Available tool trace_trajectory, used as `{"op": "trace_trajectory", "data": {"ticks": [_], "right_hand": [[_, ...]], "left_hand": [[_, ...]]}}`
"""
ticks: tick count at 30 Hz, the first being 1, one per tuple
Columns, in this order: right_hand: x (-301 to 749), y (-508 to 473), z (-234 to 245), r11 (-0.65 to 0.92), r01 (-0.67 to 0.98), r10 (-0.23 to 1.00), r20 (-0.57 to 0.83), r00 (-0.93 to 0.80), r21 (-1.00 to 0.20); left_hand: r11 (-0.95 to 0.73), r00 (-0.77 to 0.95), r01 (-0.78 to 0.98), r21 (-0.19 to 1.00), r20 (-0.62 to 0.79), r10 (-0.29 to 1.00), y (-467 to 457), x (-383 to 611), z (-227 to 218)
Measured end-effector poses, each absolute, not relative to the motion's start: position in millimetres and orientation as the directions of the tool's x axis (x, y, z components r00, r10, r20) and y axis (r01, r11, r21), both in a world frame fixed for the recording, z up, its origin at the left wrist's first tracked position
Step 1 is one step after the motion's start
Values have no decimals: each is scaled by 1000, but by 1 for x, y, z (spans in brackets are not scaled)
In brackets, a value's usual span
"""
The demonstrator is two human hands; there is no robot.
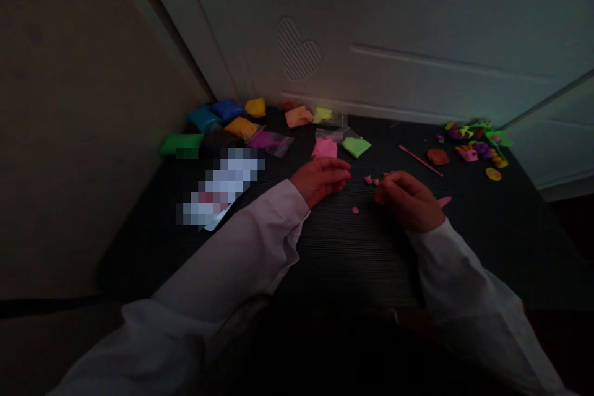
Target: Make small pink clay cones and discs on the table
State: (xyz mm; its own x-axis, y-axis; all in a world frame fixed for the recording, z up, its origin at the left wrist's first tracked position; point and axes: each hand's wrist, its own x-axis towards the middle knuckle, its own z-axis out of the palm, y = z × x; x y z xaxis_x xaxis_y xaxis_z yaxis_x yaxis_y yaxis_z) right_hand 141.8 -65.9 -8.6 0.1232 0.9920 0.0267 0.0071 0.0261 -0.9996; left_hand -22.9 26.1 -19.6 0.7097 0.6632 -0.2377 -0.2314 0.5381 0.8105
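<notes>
The scene is dim. My left hand (pixel 321 178) rests on the dark table (pixel 352 260), fingers curled together, just below a pink clay packet (pixel 324 148). My right hand (pixel 408 199) is curled closed around a pink stick-like tool (pixel 444 201) whose end pokes out at the right. Small pink clay bits (pixel 371 180) lie between the two hands, and one more pink bit (pixel 355 210) lies nearer me. Whether my left fingers hold anything is hidden.
Clay packets lie at the back: green (pixel 182 143), blue (pixel 218 112), orange (pixel 245 127), purple (pixel 271 141), light green (pixel 356 146). A pink rod (pixel 420 161) and finished clay shapes (pixel 477 145) sit at right. A white door (pixel 394 31) stands behind.
</notes>
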Motion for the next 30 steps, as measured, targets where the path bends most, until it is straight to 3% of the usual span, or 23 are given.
{"op": "trace_trajectory", "data": {"ticks": [14, 22, 30], "right_hand": [[145, -67, -11, 6, 47, 993, 12, 114, -999], [143, -65, -7, 49, -148, 996, 39, 75, -988], [143, -67, -8, -27, -123, 994, -39, 97, -992]], "left_hand": [[535, 713, -247, 808, -222, 665, 25, -23, -19], [539, 720, -243, 806, -222, 657, 26, -23, -21], [557, 716, -239, 795, -242, 654, 26, -23, -19]]}}
